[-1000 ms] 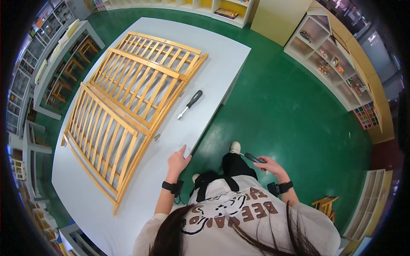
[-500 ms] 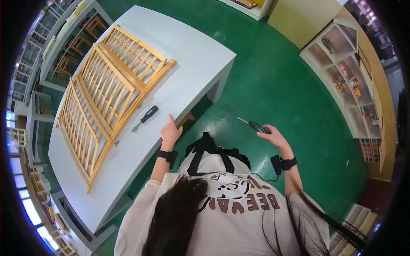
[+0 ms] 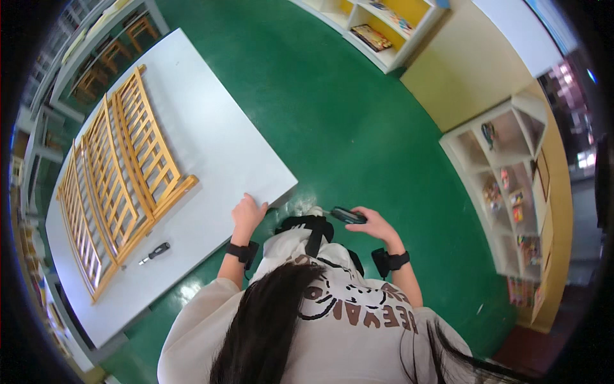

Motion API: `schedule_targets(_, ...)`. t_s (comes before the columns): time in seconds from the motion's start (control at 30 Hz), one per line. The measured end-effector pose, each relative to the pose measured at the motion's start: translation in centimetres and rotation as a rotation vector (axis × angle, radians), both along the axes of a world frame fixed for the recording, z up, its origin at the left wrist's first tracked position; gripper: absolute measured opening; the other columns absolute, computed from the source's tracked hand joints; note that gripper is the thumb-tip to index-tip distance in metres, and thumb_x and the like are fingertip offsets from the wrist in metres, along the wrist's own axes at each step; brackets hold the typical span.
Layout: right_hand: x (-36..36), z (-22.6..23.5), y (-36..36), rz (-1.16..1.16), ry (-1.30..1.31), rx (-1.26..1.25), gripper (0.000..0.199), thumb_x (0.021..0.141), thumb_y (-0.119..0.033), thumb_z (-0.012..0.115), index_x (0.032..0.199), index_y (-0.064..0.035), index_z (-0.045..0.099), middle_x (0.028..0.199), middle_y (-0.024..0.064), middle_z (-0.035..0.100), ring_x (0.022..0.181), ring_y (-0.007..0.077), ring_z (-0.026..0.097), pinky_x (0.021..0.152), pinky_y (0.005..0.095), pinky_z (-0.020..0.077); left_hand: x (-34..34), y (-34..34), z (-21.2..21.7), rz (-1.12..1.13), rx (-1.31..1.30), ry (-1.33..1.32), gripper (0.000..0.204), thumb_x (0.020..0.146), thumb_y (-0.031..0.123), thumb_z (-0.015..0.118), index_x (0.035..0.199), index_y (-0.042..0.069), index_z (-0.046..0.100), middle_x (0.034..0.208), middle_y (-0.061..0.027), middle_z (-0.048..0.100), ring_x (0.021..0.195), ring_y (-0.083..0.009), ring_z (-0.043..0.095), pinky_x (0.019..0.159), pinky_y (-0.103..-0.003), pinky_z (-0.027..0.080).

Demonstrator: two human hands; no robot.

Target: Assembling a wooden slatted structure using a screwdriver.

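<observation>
left hand on the table edge, right hand gripping a small tool

the left hand (image 3: 246, 214) rests flat, fingers loosely spread, on the edge of the white table (image 3: 211, 147). the right hand (image 3: 377, 225) is closed around a dark-handled screwdriver (image 3: 347, 215), held over the green floor (image 3: 358, 128). a second screwdriver (image 3: 154, 253) lies beside the wooden slatted frames (image 3: 115, 185).

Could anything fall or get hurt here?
Maybe. The right hand holds a dark-handled tool out over the green floor, so it might drop. The left hand rests at the white table's edge. The wooden slatted frames lie near the far rim and could slide if bumped.
</observation>
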State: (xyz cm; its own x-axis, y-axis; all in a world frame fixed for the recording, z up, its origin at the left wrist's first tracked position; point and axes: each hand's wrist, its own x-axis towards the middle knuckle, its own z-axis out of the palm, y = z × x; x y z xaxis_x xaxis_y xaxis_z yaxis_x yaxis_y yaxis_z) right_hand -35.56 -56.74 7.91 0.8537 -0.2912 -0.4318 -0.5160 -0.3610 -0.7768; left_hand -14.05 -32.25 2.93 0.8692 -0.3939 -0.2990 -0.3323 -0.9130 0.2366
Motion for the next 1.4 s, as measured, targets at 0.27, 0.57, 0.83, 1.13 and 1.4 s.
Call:
schedule_targets(0.27,1.7,-1.6,-19.0,-0.363,0.136,0.308,0.037,0.074,-0.031,0.063,0.093,-0.0010,0.054,0.060,-0.0018,0.046,0.050,0.0051,0.039,0.043,0.0203,0.0284,3.7,-9.2,1.0,0.181,0.020,0.056,0.046,0.068,0.043,0.058,0.084,0.000,0.054,0.077,-0.0181,0.059,0.073,-0.0332,0.058,0.063,-0.043,0.047)
schedule_targets(0.57,15.9,-2.6,-35.1,-0.092,0.279,0.206,0.042,0.072,-0.035,0.063,0.091,0.0019,0.054,0.062,0.0007,0.049,0.052,0.0072,0.043,0.044,0.0216,0.0317,7.2,-14.0,0.4,0.593,0.093,0.022,0.043,0.064,0.039,0.066,0.081,0.001,0.054,0.080,-0.0154,0.058,0.073,-0.0319,0.058,0.063,-0.041,0.046)
schedule_targets(0.83,39.5,-1.6,-41.8,0.448,0.020,-0.270,0.049,0.068,-0.042,0.063,0.089,0.0017,0.057,0.070,0.0094,0.057,0.063,0.0167,0.052,0.058,0.0292,0.0415,8.6,-15.1,-1.7,0.842,0.210,-0.028,0.036,0.057,0.026,0.073,0.077,0.003,0.055,0.080,-0.0157,0.057,0.077,-0.0315,0.056,0.064,-0.040,0.045)
schedule_targets(1.13,59.3,-1.5,-35.4,0.743,0.009,0.023,0.044,0.071,-0.031,0.065,0.098,0.0009,0.053,0.075,0.0047,0.056,0.065,0.0111,0.050,0.057,0.0238,0.0402,7.2,-16.3,-3.3,1.101,0.097,-0.152,0.031,0.050,0.011,0.070,0.076,0.003,0.054,0.077,-0.0148,0.053,0.076,-0.0336,0.052,0.064,-0.043,0.041)
schedule_targets(1.4,75.9,2.0,-33.1,0.726,0.160,-0.002,0.045,0.069,-0.034,0.066,0.096,0.0006,0.054,0.077,0.0041,0.056,0.066,0.0118,0.049,0.059,0.0244,0.0399,21.9,-17.4,1.2,1.379,0.170,0.286,0.031,0.070,0.032,0.061,0.084,0.004,0.061,0.077,-0.0151,0.059,0.077,-0.0308,0.056,0.065,-0.040,0.044)
